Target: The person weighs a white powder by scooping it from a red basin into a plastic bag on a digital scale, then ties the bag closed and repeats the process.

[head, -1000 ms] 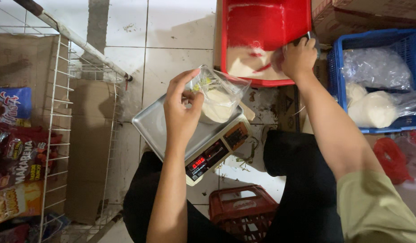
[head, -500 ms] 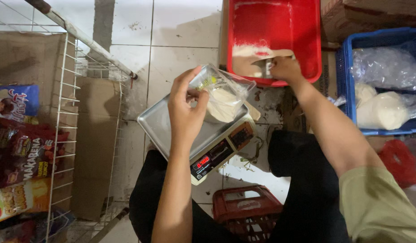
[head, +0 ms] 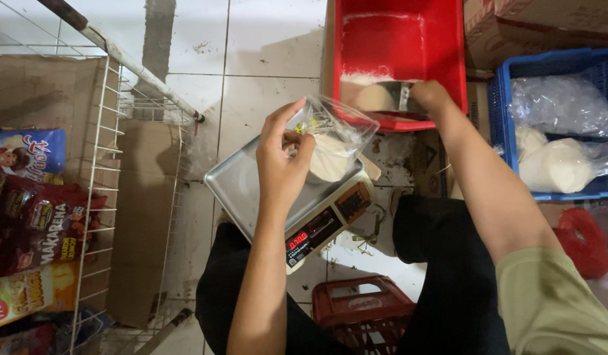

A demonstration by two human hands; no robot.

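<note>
Red tub [head: 396, 39], one scoop [head: 389, 97] in right hand [head: 430, 96]; left hand [head: 282, 158] fingers pinching one clear bag [head: 333, 141].

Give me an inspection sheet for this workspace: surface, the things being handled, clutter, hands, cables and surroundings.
Surface: dirty white tiled floor, with white powder spilled near the scale.
Things in hand: clear plastic bag partly filled with white powder, resting on the steel-topped digital scale; red plastic tub holding white powder and a metal scoop.
Clutter: blue plastic crate of filled clear bags; small red crate; cardboard pieces.
Hands: left hand holds the bag's mouth open; right hand grips the scoop in the tub.
Cables: nothing seen.
Surroundings: white wire rack with colourful snack packets at left.
</note>
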